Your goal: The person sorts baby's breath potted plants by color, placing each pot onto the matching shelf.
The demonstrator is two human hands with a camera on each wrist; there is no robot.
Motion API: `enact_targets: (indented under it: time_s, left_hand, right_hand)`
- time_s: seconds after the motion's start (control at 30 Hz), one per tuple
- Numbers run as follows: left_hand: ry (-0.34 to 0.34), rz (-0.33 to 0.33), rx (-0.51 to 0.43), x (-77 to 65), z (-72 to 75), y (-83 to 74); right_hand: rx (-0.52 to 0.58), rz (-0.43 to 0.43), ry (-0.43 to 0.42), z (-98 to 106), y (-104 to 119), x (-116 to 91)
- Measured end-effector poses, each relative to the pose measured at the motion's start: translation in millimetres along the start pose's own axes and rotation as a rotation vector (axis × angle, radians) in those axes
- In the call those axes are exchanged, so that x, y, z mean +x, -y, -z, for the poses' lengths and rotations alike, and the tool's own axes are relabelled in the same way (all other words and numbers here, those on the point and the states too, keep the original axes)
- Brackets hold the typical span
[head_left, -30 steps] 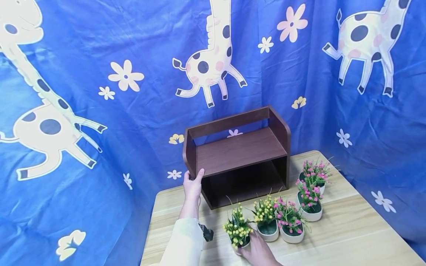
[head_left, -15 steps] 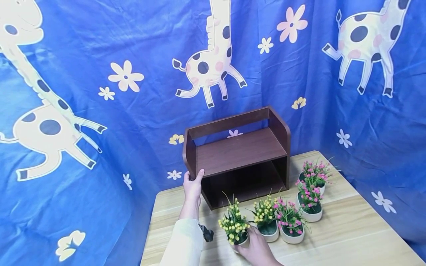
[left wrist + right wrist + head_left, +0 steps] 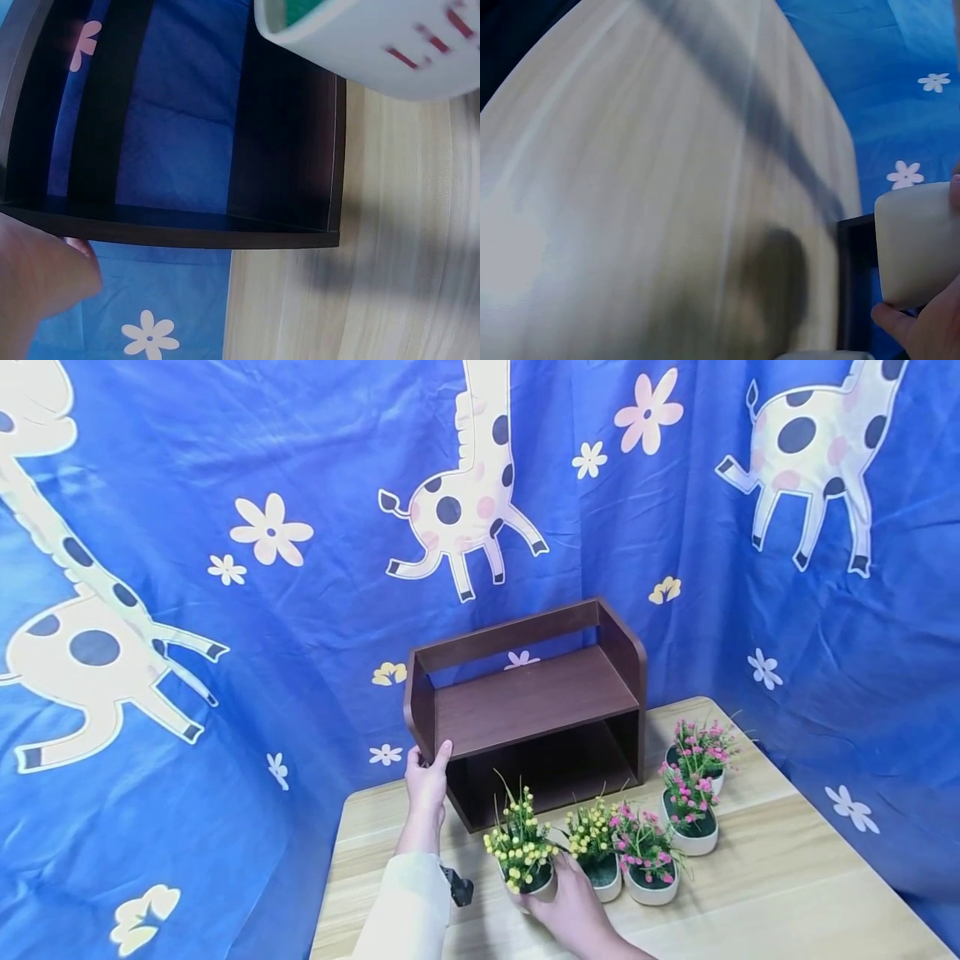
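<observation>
The yellow-flowered potted plant [image 3: 521,857] is hanging in front of the dark brown two-tier shelf [image 3: 536,700], on the person's side of it and toward its left end. Its foliage is overlapping the mouth of the lower compartment [image 3: 555,770] in the head view, but the pot itself is staying outside. The right hand [image 3: 570,902] is carrying it: this grip is closing round the white pot [image 3: 382,49] from the right, thumb on the near side, and the plant is standing roughly upright. Both wrist views are showing the pot raised off the table [image 3: 780,877].

The shelf's long axis is running obliquely, from near left to far right, so its open front is facing the person at a slant; any line from pot to shelf is probably going forward and a little right. The held pot's own long axis is too covered to tell.

The left hand [image 3: 427,791] is gripping the shelf's left side panel, thumb over the front edge of the upper board, and seems to be bracing it. Nearest the right hand, a second yellow-flowered plant [image 3: 592,837] is standing just beside it, with a pink-flowered plant [image 3: 648,857] next in line.
</observation>
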State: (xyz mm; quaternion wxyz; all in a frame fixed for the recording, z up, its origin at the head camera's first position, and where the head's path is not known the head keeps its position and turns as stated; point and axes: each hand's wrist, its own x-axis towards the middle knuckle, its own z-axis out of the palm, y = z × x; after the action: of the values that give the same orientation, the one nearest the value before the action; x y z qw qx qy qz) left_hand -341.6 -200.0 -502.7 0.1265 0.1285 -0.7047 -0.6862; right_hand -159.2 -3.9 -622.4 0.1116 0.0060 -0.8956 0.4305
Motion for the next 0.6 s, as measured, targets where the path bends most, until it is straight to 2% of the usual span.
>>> enact_targets:
  time_s: [0.13, 0.37, 0.6]
  left_hand:
    - [0.012, 0.006, -0.01, 2.1, 0.8, 1.9]
    - [0.01, 0.0, -0.017, 1.1, 0.9, 1.2]
    - [0.003, -0.007, -0.023, -0.6, 1.3, -0.6]
  right_hand:
    - [0.027, -0.033, 0.011, 10, 11, 3]
    - [0.053, -0.025, 0.018, 24, 30, 7]
    - [0.057, -0.077, 0.046, 39, 45, 13]
